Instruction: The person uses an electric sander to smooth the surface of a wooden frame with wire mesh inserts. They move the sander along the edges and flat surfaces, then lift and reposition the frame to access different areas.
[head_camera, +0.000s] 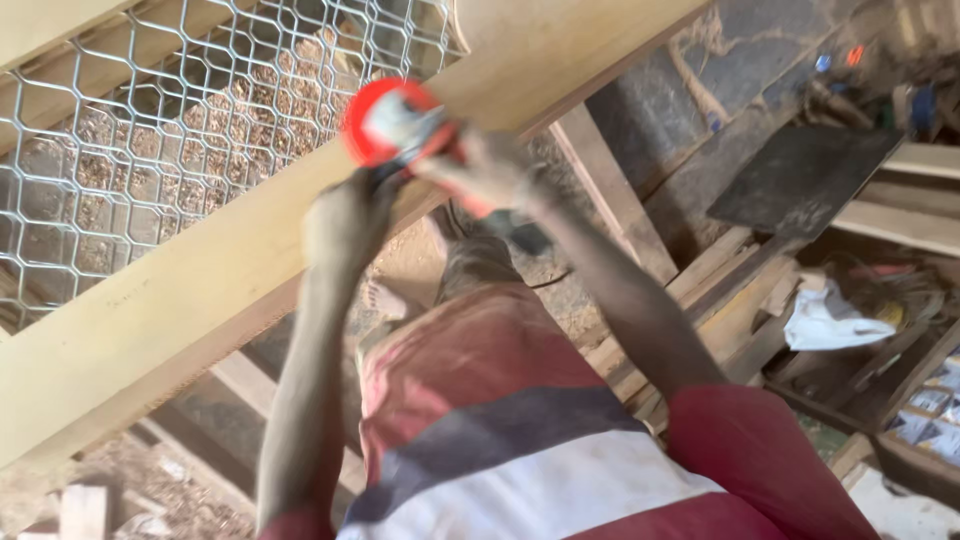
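I press the red round tool (392, 122) on the wood beam (200, 290), both hands (345, 215) (490, 165) wrapped tight around it; next it needs steady pushing.

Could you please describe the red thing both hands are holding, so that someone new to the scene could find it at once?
Find the long pale wooden beam that crosses the picture below the wire mesh. Where the left hand and right hand meet on it sits a round red tool with a grey middle, too blurred to name. It is the only bright red round thing on the wood.
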